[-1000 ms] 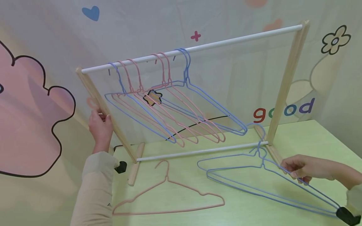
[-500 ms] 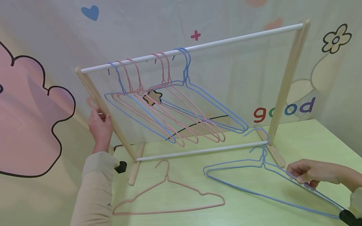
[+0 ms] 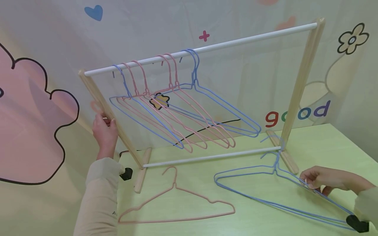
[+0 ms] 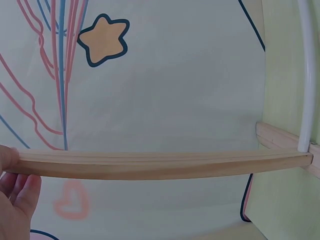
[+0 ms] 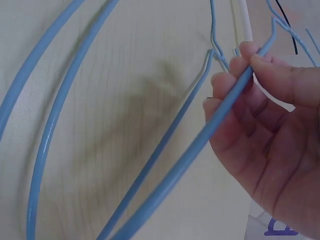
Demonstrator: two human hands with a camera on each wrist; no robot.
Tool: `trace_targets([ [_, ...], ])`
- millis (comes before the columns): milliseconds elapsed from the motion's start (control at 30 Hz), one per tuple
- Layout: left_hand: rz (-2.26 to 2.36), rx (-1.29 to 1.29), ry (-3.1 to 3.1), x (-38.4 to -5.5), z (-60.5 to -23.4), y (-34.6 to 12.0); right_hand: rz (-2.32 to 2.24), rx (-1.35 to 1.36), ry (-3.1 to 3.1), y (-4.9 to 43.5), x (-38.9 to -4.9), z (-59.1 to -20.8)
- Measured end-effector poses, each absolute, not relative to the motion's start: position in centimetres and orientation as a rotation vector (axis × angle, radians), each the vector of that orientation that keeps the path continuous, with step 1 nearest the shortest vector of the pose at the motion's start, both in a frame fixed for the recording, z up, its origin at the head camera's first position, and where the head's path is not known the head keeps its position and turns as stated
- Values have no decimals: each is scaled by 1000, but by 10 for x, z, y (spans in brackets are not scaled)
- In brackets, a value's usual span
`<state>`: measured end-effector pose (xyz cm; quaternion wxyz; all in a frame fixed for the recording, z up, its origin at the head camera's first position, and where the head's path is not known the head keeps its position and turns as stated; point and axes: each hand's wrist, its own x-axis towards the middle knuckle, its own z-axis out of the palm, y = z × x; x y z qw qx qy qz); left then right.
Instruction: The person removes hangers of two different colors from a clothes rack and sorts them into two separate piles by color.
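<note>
My left hand (image 3: 105, 134) holds the left wooden post (image 4: 160, 167) of a small clothes rack, thumb and fingertips on either side of it in the left wrist view. At the lower right, my right hand (image 3: 327, 178) pinches one sloping arm of a blue wire hanger (image 5: 189, 155) between thumb and fingers. A second blue hanger (image 5: 165, 137) is just beneath, nearly lined up with the held one. Flat on the table, a pink hanger (image 3: 177, 220) lies at front centre with its hook toward the rack.
Several pink and blue hangers hang from the left and middle of the white top rail (image 3: 251, 40). A white lower bar (image 3: 206, 158) joins the rack's wooden feet. The pale green table (image 3: 330, 141) meets a printed curtain (image 3: 242, 19) behind.
My right hand has shifted slightly right with the held hanger, which swung right and now overlaps the second blue hanger more closely. The left hand stays on the post.
</note>
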<state>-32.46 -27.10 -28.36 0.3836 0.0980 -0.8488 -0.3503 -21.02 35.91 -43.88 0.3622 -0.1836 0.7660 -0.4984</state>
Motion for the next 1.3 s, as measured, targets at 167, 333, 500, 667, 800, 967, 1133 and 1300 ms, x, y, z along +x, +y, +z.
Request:
trace_targets([
  [167,-893,238,-2152,-326,-284,-271,-1236,-397,2060,359,-215,-447],
  [333,-892,230,-2151,-328,-285,-272,-1200,-299,2122,357,-218,-454],
  [500,-904,236,-2149,-328,-285,-272,-1188,-257,2165,357,-219,-460],
  [667,-901,239,-2143,-328,-285,-273,-1212,-260,2200,357,-217,-465],
  [800,-894,240,-2143,-329,-286,-273,-1204,-235,2244,358,-216,-467],
  [967,-890,242,-2142,-329,-286,-274,-1178,-203,2279,360,-215,-469],
  [1133,-886,238,-2138,-328,-286,-273,-1156,-211,2300,361,-215,-470],
  [1300,-892,229,-2135,-326,-285,-271,-1153,-250,2308,363,-213,-469],
])
